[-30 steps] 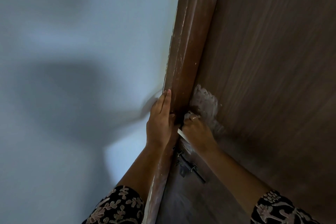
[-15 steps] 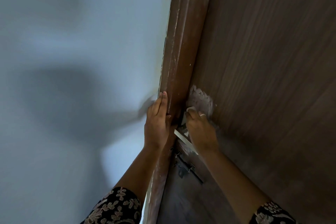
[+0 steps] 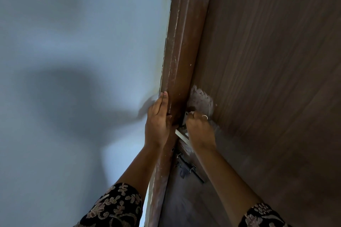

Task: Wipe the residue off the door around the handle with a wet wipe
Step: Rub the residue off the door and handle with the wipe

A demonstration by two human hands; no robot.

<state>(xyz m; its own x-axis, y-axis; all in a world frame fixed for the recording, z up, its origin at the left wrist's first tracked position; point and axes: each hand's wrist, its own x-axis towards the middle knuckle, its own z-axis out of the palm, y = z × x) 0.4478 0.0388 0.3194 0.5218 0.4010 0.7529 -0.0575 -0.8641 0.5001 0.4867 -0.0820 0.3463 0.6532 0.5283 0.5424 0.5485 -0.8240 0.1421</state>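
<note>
Wet wipe [image 3: 191, 114] above diagonal handle [image 3: 181, 135]

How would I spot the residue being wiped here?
Take the big brown door on the right and follow its left edge, beside the frame, down to the right hand holding a wet wipe. Just above that hand lies the residue: a whitish, feathery smear, far paler than the surrounding wood grain.
</note>
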